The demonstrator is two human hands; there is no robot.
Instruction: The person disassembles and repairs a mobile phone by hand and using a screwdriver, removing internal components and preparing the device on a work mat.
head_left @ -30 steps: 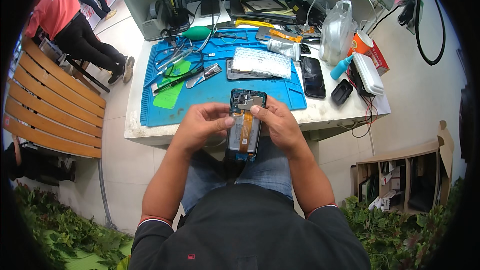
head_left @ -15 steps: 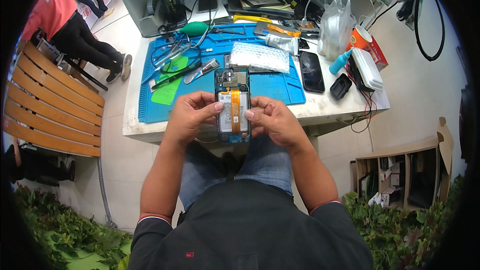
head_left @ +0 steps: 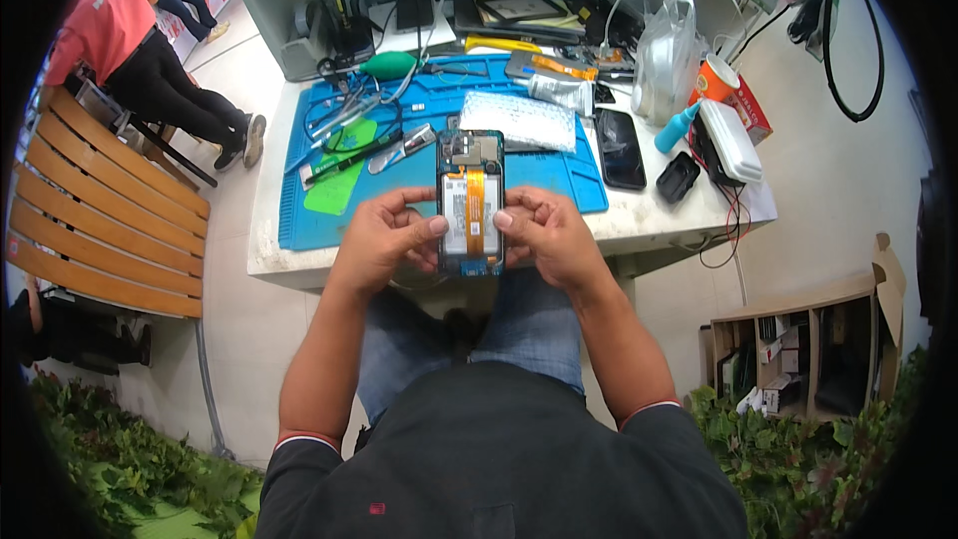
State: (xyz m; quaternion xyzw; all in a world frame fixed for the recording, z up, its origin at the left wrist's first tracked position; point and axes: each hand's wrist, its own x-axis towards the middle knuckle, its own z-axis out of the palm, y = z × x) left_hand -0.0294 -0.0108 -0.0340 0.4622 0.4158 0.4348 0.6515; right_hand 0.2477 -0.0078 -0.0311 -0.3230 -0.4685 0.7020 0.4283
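Note:
An opened phone [head_left: 465, 210], its back off, is held upright between my left hand [head_left: 387, 240] and my right hand [head_left: 549, 240], each with its thumb at one long side. A battery, an orange flex cable and a circuit board at the top show inside. Beyond it a blue work mat [head_left: 549, 185] carries a bubble-wrap packet [head_left: 514, 118], a green card [head_left: 331, 190], pens and slim tools [head_left: 364, 160], cables and a green air blower [head_left: 387, 65].
On the white desk [head_left: 277, 260] sit a dark phone [head_left: 621, 150], blue bottle [head_left: 676, 128], black case [head_left: 678, 175], orange cup [head_left: 717, 80] and plastic bag [head_left: 664, 60]. A slatted wooden bench [head_left: 105, 210] and a person [head_left: 110, 10] are at left, a low shelf unit [head_left: 798, 309] at lower right.
Both hands have lifted the phone up in the view, farther over the desk, then shifted slightly right. My right thumb has slid from the board area to the phone's right side.

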